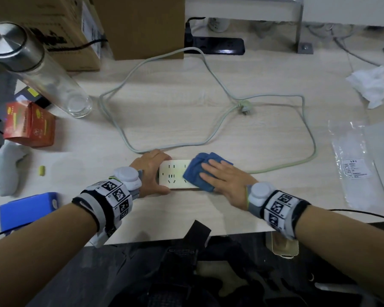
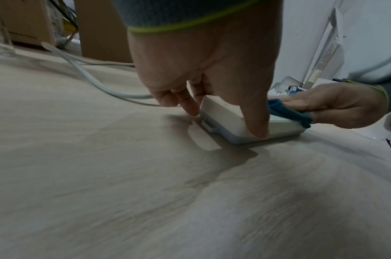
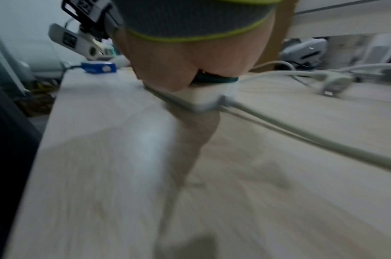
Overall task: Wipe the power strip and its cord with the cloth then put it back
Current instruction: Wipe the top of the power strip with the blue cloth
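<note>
A white power strip (image 1: 173, 175) lies flat near the table's front edge, its sockets facing up. My left hand (image 1: 152, 172) grips its left end, thumb on the near side and fingers on the far side (image 2: 255, 121). A folded blue cloth (image 1: 198, 170) covers the strip's right half, and my right hand (image 1: 225, 178) presses it down with flat, straight fingers. The pale cord (image 1: 306, 120) leaves the strip's right end (image 3: 278, 126) and loops widely across the table to its loose plug (image 1: 244, 106).
A glass bottle with a steel cap (image 1: 42, 69), a red carton (image 1: 29, 124) and a blue box (image 1: 28, 210) stand at the left. Cardboard boxes (image 1: 142, 25) and a black power strip (image 1: 217, 45) line the back. Crumpled tissue (image 1: 372, 85) and a plastic bag (image 1: 355, 165) lie at the right.
</note>
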### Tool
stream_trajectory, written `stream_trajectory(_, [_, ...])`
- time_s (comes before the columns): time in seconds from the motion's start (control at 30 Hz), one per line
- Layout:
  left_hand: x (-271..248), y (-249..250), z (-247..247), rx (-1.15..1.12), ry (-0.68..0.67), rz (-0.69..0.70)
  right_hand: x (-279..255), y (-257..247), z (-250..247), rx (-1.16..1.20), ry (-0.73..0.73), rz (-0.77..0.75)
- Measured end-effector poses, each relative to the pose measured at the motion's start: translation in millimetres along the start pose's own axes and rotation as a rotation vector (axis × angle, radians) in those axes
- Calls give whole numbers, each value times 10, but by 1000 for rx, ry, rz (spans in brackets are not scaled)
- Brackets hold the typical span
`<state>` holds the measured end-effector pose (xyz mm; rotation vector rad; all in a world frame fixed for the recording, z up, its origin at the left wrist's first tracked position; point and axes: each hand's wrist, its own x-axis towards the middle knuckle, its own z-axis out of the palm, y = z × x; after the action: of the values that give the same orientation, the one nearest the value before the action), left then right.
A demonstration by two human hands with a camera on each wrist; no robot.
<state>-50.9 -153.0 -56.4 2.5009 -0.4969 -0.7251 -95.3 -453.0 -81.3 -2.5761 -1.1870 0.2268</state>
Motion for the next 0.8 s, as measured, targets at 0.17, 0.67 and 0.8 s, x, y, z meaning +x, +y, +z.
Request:
stream_trajectory(0.17, [-24, -13, 16, 3, 12, -13, -36, -15, -195, 103, 69, 117])
stream_trajectory(0.67, [-29, 26, -5, 44, 12, -27, 374, -24, -606, 143, 193, 620])
stream_trajectory(0.8, [-12, 40, -1, 70, 25, -18, 347, -153, -372, 64, 126, 229])
